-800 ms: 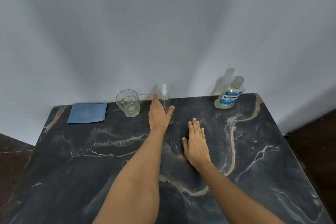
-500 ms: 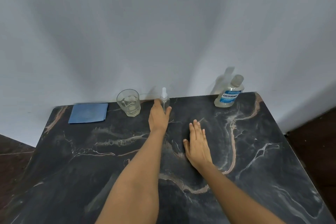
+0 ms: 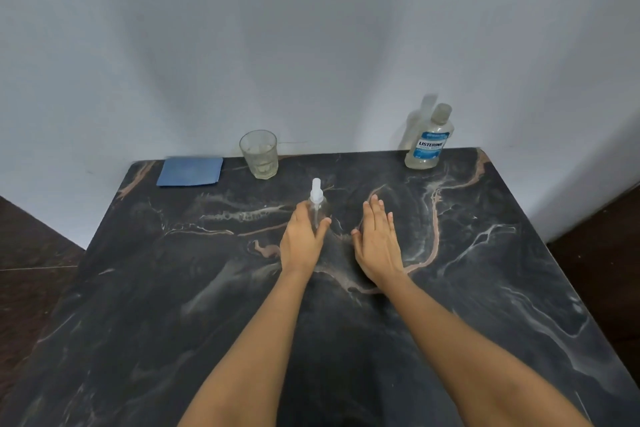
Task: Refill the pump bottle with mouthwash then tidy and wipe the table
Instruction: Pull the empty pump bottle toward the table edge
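Hands, two, bare, with both forearms reaching in from the near edge. Left hand (image 3: 302, 240): fingers and thumb wrapped round the lower body of the pump bottle (image 3: 317, 206), thumb on the side facing the other hand. Right hand (image 3: 377, 241): holds nothing, fingers straight and close together, palm down, low over the bench (image 3: 166, 288); whether it rests on the surface cannot be told. It lies just beside the left hand, with a narrow gap between the two. Pump bottle: small, clear, with a white pump head on top, upright, in the left hand's grip, about midway across the bench and in its far half; the level inside cannot be told. Bench: dark stone-patterned top with pale and pinkish veins, its far edge against the wall (image 3: 311, 45). Glass (image 3: 259, 154): clear faceted tumbler, upright, at the far edge, left of the pump bottle and apart from it. Cloth (image 3: 190, 172): blue, folded flat, at the far left corner, just beside the glass. Mouthwash bottle (image 3: 429, 142): clear, with a blue and white label reading LISTERINE and its cap on, at the far right edge close to the wall, well apart from both hands; its shadow falls on the wall behind. Floor (image 3: 31, 281): dark, visible on either side of the bench.
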The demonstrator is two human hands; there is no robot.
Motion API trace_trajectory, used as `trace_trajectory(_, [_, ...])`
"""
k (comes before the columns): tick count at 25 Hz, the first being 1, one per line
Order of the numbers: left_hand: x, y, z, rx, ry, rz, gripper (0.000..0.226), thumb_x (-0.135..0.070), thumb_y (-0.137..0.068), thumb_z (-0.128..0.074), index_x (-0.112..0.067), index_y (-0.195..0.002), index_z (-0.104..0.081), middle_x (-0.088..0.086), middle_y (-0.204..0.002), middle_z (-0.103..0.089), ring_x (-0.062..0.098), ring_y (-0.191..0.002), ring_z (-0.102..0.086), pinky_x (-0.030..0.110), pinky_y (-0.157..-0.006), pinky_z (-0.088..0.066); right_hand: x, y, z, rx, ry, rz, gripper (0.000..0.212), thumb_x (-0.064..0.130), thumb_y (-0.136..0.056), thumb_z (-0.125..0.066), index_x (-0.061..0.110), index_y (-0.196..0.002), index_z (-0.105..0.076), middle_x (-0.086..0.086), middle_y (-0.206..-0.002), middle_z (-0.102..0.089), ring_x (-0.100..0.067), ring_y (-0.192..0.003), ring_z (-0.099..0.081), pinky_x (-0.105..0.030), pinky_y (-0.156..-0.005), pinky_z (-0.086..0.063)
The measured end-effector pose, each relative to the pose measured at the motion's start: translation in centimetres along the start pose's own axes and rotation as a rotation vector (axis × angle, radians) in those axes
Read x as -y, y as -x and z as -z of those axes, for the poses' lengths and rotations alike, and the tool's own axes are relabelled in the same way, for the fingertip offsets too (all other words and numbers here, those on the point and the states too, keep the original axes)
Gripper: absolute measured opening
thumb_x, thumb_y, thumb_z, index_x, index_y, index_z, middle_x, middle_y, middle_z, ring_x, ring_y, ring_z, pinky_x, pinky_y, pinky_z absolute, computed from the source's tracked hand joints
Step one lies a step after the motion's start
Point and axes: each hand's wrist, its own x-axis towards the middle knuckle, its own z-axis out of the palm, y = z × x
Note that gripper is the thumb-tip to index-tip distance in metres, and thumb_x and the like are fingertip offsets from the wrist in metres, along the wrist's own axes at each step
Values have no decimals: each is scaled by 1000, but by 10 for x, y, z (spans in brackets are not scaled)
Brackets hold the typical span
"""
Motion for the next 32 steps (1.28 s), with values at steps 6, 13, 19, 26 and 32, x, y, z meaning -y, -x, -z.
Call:
trace_trajectory(6, [14,38,-2,-83,3,-105,44,-42,-91,-58,-10,-121,-48,7,-115,-62,26,-106,-59,38,-77,-48,5,20,-8,-102,7,40,55,20,-99,-35,0,-148,-21,-17,-159,-11,-27,-148,-7,-42,-121,-4])
trace_trajectory(13, [17,125,0,-156,18,-149,45,-42,-91,-58,-10,-122,-48,7,-115,-63,25,-104,-59,37,-76,-48,12,97,-4,-194,-42,106,51,17,-99,-37,1,-146,-26,-17,-157,-19,-27,-148,-11,-40,-121,-3])
trace_trajectory(19, [17,189,6,-179,37,-146,45,-42,-89,-60,-12,-121,-49,4,-115,-62,22,-104,-59,34,-78,-48,10,150,7,-210,-55,92,51,17,-99,-36,-1,-145,-27,-17,-157,-19,-27,-147,-12,-40,-122,-5])
trace_trajectory(26, [16,227,6,-234,34,-157,45,-41,-91,-58,-11,-123,-48,2,-117,-61,19,-106,-58,35,-80,-50,-3,181,4,-207,-26,71,50,18,-99,-38,-1,-144,-29,-18,-156,-20,-27,-147,-14,-40,-121,-5])
trace_trajectory(32, [12,241,5,-225,90,-40,78,-51,-85,-61,-2,-139,-33,13,-138,-42,29,-126,-41,40,-96,-44,-10,181,9,-205,-25,73,51,19,-99,-38,-1,-145,-29,-17,-156,-21,-26,-147,-14,-40,-120,-5])
